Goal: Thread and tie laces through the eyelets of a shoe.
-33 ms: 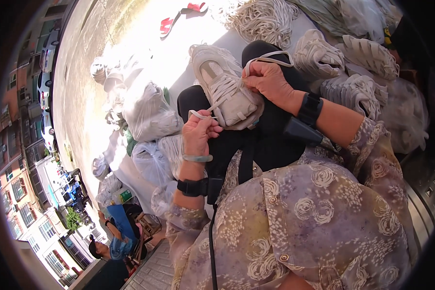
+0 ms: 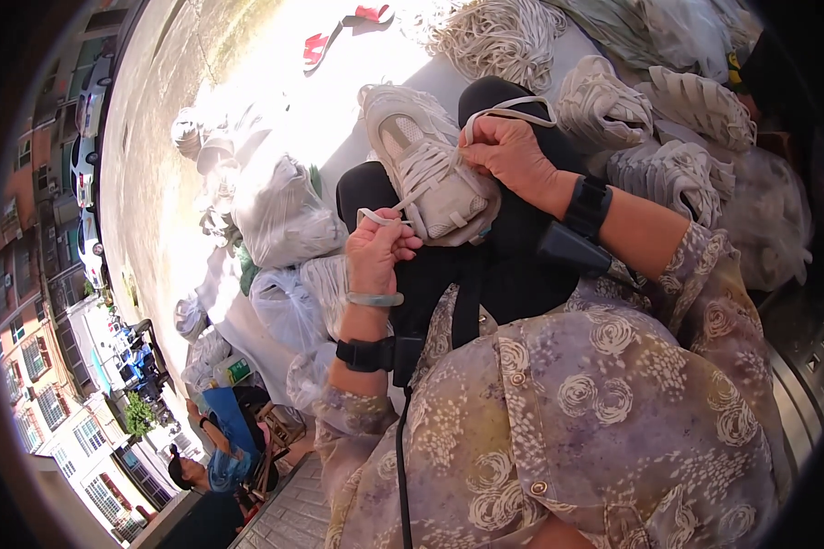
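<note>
A pale sneaker upper (image 2: 395, 137) rests across my dark-clothed knees, its lacing facing up. White shoelace (image 2: 418, 192) crosses its front, and one end runs to each hand. My left hand (image 2: 375, 252), beside the upper's near left edge, pinches one lace end between thumb and fingers. At the right edge, my right hand (image 2: 508, 156) is closed on the other lace end, whose loose tail (image 2: 529, 102) loops over my right knee. Whether the upper has a sole underneath cannot be seen.
Stacks of pale shoe uppers (image 2: 604, 101) lie to the right, with a heap of white laces (image 2: 504, 37) at the far side. Bagged bundles (image 2: 288, 215) fill the left. A red-and-white strap (image 2: 346, 35) lies beyond. Another person (image 2: 224, 462) sits at lower left.
</note>
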`<state>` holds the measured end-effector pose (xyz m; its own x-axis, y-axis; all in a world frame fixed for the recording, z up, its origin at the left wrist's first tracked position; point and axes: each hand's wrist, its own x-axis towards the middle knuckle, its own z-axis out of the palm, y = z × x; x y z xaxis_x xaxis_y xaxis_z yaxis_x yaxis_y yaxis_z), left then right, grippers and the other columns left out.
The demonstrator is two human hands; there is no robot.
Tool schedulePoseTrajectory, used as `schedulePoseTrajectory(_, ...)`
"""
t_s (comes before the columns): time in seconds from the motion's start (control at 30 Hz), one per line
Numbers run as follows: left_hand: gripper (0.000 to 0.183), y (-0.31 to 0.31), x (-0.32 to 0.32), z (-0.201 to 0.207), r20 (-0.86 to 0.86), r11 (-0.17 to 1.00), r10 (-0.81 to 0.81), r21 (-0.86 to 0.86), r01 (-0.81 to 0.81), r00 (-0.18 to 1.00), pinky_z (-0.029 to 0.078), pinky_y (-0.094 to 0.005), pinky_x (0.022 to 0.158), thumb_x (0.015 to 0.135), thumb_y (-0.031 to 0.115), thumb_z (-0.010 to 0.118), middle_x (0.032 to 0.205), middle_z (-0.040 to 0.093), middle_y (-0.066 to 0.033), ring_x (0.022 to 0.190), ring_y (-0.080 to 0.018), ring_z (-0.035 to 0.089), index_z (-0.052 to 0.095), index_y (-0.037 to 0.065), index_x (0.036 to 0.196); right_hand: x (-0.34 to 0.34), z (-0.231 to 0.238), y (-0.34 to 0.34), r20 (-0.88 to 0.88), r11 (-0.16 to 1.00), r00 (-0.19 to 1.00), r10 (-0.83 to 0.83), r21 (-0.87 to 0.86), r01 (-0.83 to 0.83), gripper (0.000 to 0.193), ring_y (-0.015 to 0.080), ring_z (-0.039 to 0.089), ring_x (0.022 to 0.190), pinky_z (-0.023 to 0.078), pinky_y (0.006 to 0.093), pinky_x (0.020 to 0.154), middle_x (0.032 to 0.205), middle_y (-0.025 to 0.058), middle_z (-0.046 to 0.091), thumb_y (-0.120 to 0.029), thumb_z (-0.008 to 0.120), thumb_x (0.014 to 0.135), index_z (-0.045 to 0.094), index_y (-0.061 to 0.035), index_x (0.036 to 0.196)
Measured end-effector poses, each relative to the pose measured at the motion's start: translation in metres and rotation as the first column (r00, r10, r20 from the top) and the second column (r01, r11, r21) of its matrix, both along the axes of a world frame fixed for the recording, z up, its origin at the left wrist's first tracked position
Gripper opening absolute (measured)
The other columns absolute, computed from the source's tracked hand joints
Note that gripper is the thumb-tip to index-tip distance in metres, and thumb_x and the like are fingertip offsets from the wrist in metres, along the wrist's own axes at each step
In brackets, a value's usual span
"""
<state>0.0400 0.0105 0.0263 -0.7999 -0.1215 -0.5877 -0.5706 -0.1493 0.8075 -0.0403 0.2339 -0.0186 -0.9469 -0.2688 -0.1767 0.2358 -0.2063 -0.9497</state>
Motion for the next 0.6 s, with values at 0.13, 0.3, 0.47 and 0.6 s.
schedulePoseTrajectory(0.13,0.016,-0.008,0.001,-0.004,-0.008,1.0,-0.022,0.018,0.022,1.0,0.051,-0.0208,0.05,0.086,0.01,0.06,0.077,0.064,-0.0087,0.063,-0.0146,0.064,0.057,0.002,0.099,0.002,0.001,-0.003,-0.03,0.998,0.999,-0.013,0.067,0.015,0.004,0.0054,0.048,0.06,0.041,0.0231,0.055,0.064,-0.0005,0.052,0.001,0.058,0.074,0.06,-0.0015,0.076)
schedulePoseTrajectory(0.3,0.012,-0.007,0.002,-0.006,-0.019,0.986,-0.136,-0.103,0.133,0.991,0.05,-0.0195,0.052,0.087,0.011,0.06,0.078,0.064,-0.0073,0.065,-0.0134,0.064,0.058,0.003,0.096,0.003,0.004,-0.003,-0.305,0.954,0.952,-0.002,0.286,0.093,0.003,0.0161,0.052,0.058,0.043,0.0278,0.058,0.062,0.0067,0.053,-0.001,0.059,0.072,0.057,-0.0021,0.075)
schedulePoseTrajectory(0.47,0.005,0.0,-0.001,-0.011,-0.159,0.974,-0.148,-0.196,0.116,0.976,0.049,-0.021,0.064,0.088,0.008,0.057,0.09,0.062,-0.0056,0.075,-0.0108,0.061,0.058,0.004,0.091,-0.004,0.007,-0.001,-0.421,0.891,0.896,0.142,0.449,0.07,0.008,0.0254,0.054,0.059,0.044,0.0314,0.059,0.064,0.0117,0.055,-0.005,0.061,0.072,0.054,-0.0023,0.074)
schedulePoseTrajectory(0.6,0.005,-0.005,-0.011,-0.035,-0.348,0.938,-0.222,-0.332,0.102,0.911,0.043,-0.0201,0.068,0.087,0.002,0.055,0.095,0.057,-0.001,0.073,-0.0055,0.051,0.058,0.006,0.087,-0.004,0.008,0.002,-0.32,0.884,0.932,0.167,0.467,0.002,0.009,0.0304,0.057,0.063,0.045,0.0355,0.059,0.065,0.0141,0.055,-0.008,0.059,0.074,0.054,-0.0036,0.081)
